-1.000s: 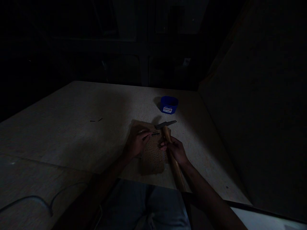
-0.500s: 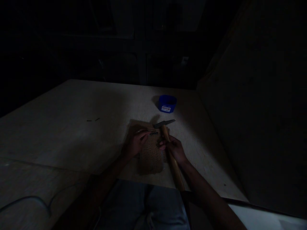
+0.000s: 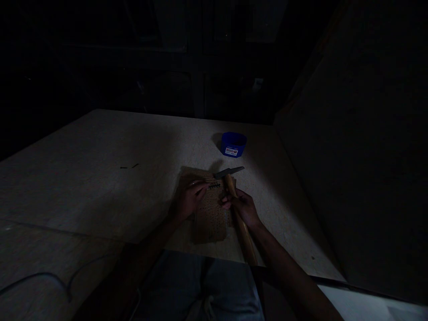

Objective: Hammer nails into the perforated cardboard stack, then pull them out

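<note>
The scene is very dark. My right hand [image 3: 243,208] is wrapped round the wooden handle of a hammer [image 3: 234,196], whose metal head [image 3: 230,171] hovers just above a brown board [image 3: 210,214]. A short row of dark nails [image 3: 214,185] stands in the board near its far end. My left hand [image 3: 189,198] rests on the board with its fingers pinched at the row's left end, apparently on a nail, and wears a ring.
A small blue tub [image 3: 233,144] stands on the pale table [image 3: 100,178] beyond the board. Two dark nails [image 3: 129,166] lie loose to the left. A large dark panel [image 3: 351,156] rises along the right side. A cable [image 3: 50,281] curls at lower left.
Both hands, the hammer and the board stay almost where they were. The hammer head sits a touch lower and the view has shifted slightly.
</note>
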`<action>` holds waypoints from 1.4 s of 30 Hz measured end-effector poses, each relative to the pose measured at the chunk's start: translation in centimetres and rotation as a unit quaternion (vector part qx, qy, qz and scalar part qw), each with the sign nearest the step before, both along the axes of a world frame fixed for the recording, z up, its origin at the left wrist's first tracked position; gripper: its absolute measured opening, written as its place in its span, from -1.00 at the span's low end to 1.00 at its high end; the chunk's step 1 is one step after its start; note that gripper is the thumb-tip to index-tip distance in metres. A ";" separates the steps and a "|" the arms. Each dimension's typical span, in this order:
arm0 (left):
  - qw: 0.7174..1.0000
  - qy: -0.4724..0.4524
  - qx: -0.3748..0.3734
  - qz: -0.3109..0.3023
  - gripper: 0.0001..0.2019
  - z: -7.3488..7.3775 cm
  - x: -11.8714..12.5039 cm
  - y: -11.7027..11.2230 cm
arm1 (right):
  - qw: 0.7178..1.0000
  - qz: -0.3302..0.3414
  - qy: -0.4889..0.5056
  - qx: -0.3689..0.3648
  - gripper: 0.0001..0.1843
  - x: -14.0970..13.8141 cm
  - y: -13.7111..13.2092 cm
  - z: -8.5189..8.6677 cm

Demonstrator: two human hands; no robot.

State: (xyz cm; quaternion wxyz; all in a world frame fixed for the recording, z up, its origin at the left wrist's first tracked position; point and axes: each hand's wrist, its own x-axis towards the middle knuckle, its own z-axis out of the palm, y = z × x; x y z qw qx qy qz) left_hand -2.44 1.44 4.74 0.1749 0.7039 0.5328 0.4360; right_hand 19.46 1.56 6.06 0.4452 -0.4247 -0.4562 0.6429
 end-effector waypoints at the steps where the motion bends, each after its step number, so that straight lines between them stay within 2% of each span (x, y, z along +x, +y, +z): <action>1: 1.000 -0.002 -0.004 0.003 -0.77 0.0 0.0 0.0 | 1.000 0.001 -0.006 0.004 -0.71 0.0 0.0 0.0; 11: 0.995 -0.054 -0.073 0.034 -0.80 -0.5 0.3 -0.1 | 1.000 0.000 -0.011 -0.003 -0.72 0.0 0.0 0.0; 15: 0.994 -0.074 -0.069 0.040 -0.71 -0.9 0.3 -0.2 | 0.999 0.008 -0.039 0.031 -0.74 0.1 -0.4 0.7; 18: 0.994 -0.072 -0.070 0.045 -0.67 -1.4 0.2 -0.3 | 0.995 0.029 -0.070 0.061 -0.72 0.5 -1.6 2.4; 21: 0.995 -0.059 -0.071 0.033 -0.69 -1.8 0.1 -0.5 | 0.986 0.064 -0.125 0.087 -0.67 1.1 -3.5 5.2; 24: 0.997 -0.054 -0.060 0.022 -0.70 -2.0 -0.1 -0.6 | 0.967 0.073 -0.190 0.155 -0.73 1.4 -5.2 8.1; 27: 0.997 -0.054 -0.055 0.025 -0.70 -2.1 -0.1 -0.5 | 0.953 0.082 -0.220 0.192 -0.72 1.0 -5.9 9.4; 30: 0.995 -0.054 -0.073 0.033 -0.72 -1.9 0.1 -0.4 | 0.938 0.094 -0.264 0.203 -0.63 0.2 -5.5 8.8; 33: 0.994 -0.057 -0.090 0.039 -0.74 -1.5 0.3 -0.4 | 0.924 0.125 -0.313 0.182 -0.60 -0.4 -4.8 7.8; 37: 0.992 -0.075 -0.098 0.024 -0.72 -1.3 0.4 -0.3 | 0.933 0.112 -0.306 0.156 -0.54 -0.5 -4.9 7.7; 42: 0.989 -0.092 -0.109 0.025 -0.71 -1.5 0.3 -0.1 | 0.921 0.104 -0.324 0.191 -0.57 -0.9 -4.8 7.5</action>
